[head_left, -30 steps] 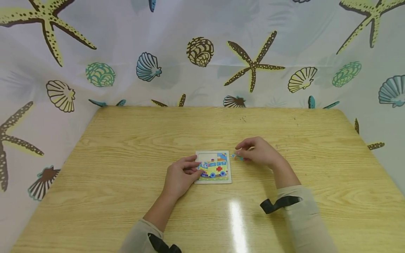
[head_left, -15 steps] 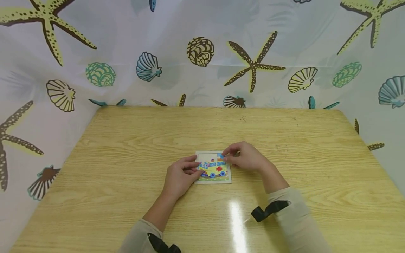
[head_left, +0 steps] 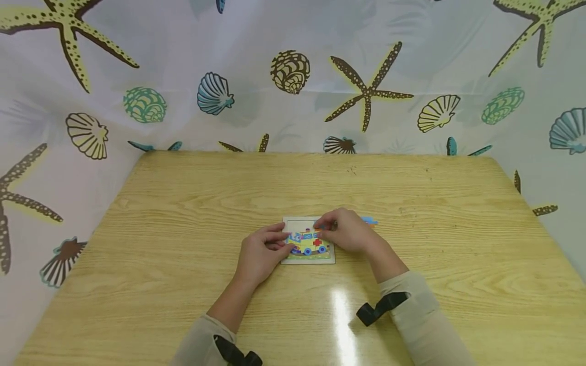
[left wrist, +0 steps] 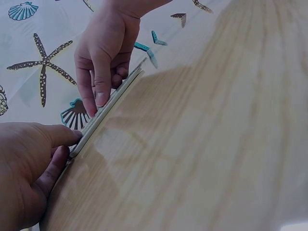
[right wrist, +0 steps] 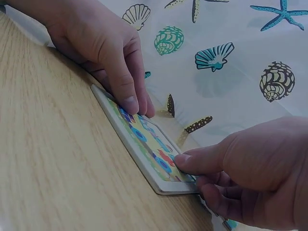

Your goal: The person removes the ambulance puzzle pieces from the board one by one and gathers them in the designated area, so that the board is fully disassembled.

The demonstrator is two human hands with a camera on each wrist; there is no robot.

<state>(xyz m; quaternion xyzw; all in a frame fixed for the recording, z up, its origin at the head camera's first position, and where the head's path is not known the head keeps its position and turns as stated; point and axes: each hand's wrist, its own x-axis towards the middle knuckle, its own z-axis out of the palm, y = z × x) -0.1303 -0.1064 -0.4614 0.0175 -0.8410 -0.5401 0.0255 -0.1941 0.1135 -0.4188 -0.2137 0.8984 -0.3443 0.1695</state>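
Observation:
A small jigsaw puzzle board (head_left: 309, 262) with a pale frame and a yellow ambulance picture (head_left: 316, 243) lies on the table. The left hand (head_left: 262, 256) grips the board's left edge, thumb over the picture and fingers along the side. At the upper right of the board, the right hand (head_left: 347, 231) pinches a puzzle piece between thumb and fingertips; the piece is mostly hidden by the fingers. In the right wrist view, the right thumb (right wrist: 190, 161) lies over the picture near the frame's corner. The upper left of the tray shows bare pale backing.
Loose blue and orange puzzle pieces (head_left: 370, 220) lie on the table just behind the right hand. The wooden table (head_left: 192, 203) ends at a white cloth (head_left: 252, 112) printed with shells and starfish. Black straps (head_left: 382, 307) hang on both sleeves.
My right hand has moved left from beside the board onto its upper right part, uncovering loose pieces on the table. The left hand and board have stayed put.

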